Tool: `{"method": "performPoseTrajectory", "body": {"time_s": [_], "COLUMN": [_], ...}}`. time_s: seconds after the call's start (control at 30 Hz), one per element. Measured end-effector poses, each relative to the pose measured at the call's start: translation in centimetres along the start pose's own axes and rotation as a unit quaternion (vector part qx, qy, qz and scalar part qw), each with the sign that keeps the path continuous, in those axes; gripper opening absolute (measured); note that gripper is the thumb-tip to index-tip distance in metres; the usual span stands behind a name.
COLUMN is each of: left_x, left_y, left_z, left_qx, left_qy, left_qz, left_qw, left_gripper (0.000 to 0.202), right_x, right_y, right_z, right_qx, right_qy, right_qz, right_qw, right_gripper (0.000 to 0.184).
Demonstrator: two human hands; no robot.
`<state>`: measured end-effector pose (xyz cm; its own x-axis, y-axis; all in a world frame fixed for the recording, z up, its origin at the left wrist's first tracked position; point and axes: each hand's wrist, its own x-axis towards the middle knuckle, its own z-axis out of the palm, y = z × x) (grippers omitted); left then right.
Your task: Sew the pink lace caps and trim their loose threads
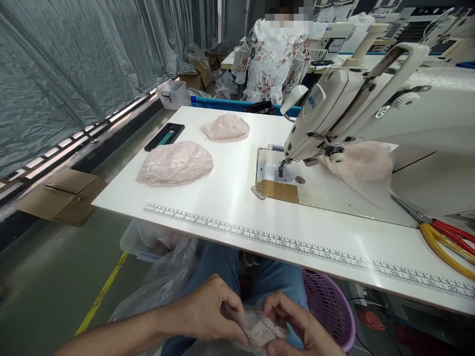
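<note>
Low over my lap, in front of the table edge, my left hand (213, 314) and my right hand (293, 326) pinch a piece of pale pink lace fabric (262, 332) between them. Part of that piece is covered by my fingers. On the white table (230, 198) lie two pale pink lace cups: a larger one (176, 164) with a scalloped edge, and a smaller one (228, 127) farther back. To their right stands a white sewing machine (319, 109). Sheer pink fabric (365, 163) lies beneath its arm.
A black phone (165, 136) rests at the table's left edge. Scissors (438, 227) with yellow and red handles lie at the right. A purple basket (330, 309) and a clear plastic bag (159, 282) are below the table. Behind it, a person (272, 59) faces this way.
</note>
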<state>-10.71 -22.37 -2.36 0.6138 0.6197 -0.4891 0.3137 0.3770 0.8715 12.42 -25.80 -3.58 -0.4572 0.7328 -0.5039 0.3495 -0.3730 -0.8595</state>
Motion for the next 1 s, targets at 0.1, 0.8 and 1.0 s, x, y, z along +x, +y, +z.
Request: {"method": "performPoseTrajectory", "body": {"time_s": [0.1, 0.8, 1.0], "left_x": [0.0, -0.1, -0.3], "left_y": [0.1, 0.3, 0.6], "left_z": [-0.1, -0.2, -0.2], "left_qx": [0.004, 0.068, 0.086], "left_qy": [0.01, -0.008, -0.005], "left_qz": [-0.004, -0.023, -0.035], "left_qw": [1.0, 0.997, 0.996], "left_gripper": [0.012, 0.007, 0.005], "right_x": [-0.1, 0.8, 1.0], "right_y": [-0.4, -0.8, -0.4], "right_z": [0.1, 0.2, 0.0], "right_qx": [0.015, 0.019, 0.023], "right_qy": [0.011, -0.02, -0.025], "right_qz": [-0.021, -0.073, -0.043], "right_qw": [1.0, 0.997, 0.999], "right_gripper": [0.019, 0.023, 0.026]}}
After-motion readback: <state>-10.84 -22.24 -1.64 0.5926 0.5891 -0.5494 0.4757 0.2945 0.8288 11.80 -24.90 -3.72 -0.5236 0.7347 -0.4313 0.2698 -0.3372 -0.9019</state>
